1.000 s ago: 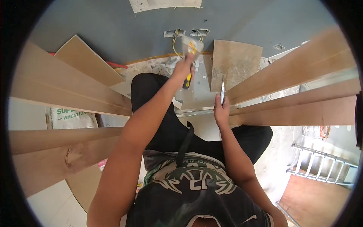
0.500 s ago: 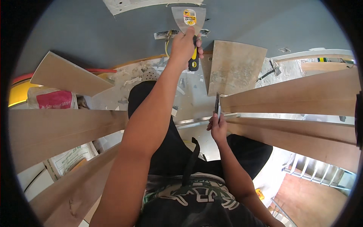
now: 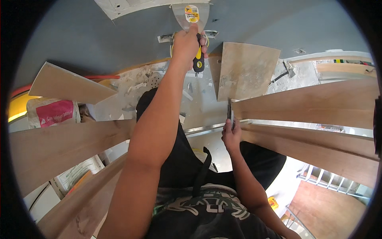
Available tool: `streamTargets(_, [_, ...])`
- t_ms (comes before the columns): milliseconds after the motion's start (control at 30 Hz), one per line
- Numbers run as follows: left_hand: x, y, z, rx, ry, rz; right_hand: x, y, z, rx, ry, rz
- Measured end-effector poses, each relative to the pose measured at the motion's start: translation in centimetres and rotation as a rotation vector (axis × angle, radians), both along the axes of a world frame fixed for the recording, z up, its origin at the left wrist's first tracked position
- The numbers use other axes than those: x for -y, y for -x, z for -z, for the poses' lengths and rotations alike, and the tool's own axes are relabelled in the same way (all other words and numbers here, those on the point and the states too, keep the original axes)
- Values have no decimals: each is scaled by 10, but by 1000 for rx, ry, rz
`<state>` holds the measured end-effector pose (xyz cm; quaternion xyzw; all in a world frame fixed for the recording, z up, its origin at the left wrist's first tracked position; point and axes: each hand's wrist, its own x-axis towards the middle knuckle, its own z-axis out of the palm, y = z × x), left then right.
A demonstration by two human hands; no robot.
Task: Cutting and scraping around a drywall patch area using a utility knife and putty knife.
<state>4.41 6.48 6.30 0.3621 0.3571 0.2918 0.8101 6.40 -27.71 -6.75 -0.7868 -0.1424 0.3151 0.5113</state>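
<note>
My left hand (image 3: 186,44) reaches out far and is closed around the black and yellow handle of a putty knife (image 3: 191,14). Its wide metal blade points up, against or just in front of the grey wall (image 3: 131,36); contact cannot be made out. A pale stripped patch (image 3: 135,5) lies by the blade's top edge. Behind the hand, a slot in the wall (image 3: 164,38) shows yellow wires. Lower down, my right hand (image 3: 232,133) grips a slim black and silver utility knife (image 3: 230,112), held upright near a plank's end.
Wooden planks flank me at left (image 3: 71,139) and right (image 3: 310,101). One tile (image 3: 248,71) leans on the wall ahead, and a flat board (image 3: 71,83) tilts at left above a printed sack (image 3: 53,111). A hatchet-like tool (image 3: 289,73) lies at right. Metal railing (image 3: 330,179) stands lower right.
My left hand and the putty knife have moved slightly up and left in the picture, the blade now reaching the pale patch. My right hand keeps its grip, nearly still.
</note>
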Motion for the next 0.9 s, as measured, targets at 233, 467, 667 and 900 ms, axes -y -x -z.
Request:
streamTargets(233, [-3, 5, -1, -25, -20, -38, -125, -38, -143, 621, -202, -275])
streamTargets(467, [-3, -3, 2, -46, -66, -76, -262, -82, -178, 1163, -150, -432])
streamTargets(667, [-5, -3, 3, -27, -77, -71, -284, -90, -176, 1285, -60, -482])
streamTargets(900, [-2, -3, -2, -51, -59, -97, -284, -91, -176, 1481, 63, -498])
